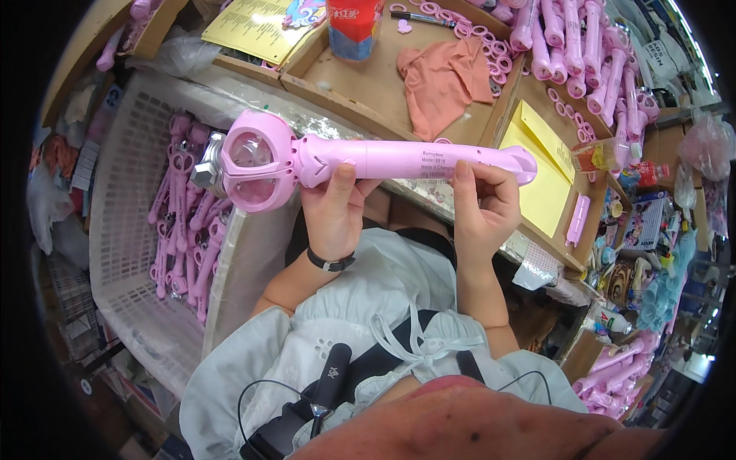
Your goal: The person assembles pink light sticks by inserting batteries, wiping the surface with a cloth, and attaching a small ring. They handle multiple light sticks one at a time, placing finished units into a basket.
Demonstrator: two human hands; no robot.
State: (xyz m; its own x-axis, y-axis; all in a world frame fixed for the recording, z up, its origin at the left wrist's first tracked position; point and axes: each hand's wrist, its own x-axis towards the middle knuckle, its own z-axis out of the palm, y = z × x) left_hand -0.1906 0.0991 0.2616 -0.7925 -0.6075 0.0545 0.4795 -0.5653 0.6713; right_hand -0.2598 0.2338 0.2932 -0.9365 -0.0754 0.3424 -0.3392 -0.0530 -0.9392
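Note:
A pink toy wand [387, 156] lies level across my front, held at both ends of its handle. Its round openwork head with a clear dome inside points left, tipped by a silver faceted piece [207, 170]. My left hand [335, 211] is closed on the handle just below the head, thumb on the near face. Farther along, toward the flared butt, my right hand [487, 205] pinches the handle with its thumb and curled fingers. Dark printed lettering shows on the handle beside the right thumb.
At left stands a white plastic basket [115, 257] with several similar wands [180, 207] inside. Ahead, a cardboard tray [330, 96] holds an orange cloth [445, 80], a red-and-blue cup [354, 31] and pink rings [498, 57]. Yellow sheets [537, 172] and piled pink handles [571, 38] lie at right.

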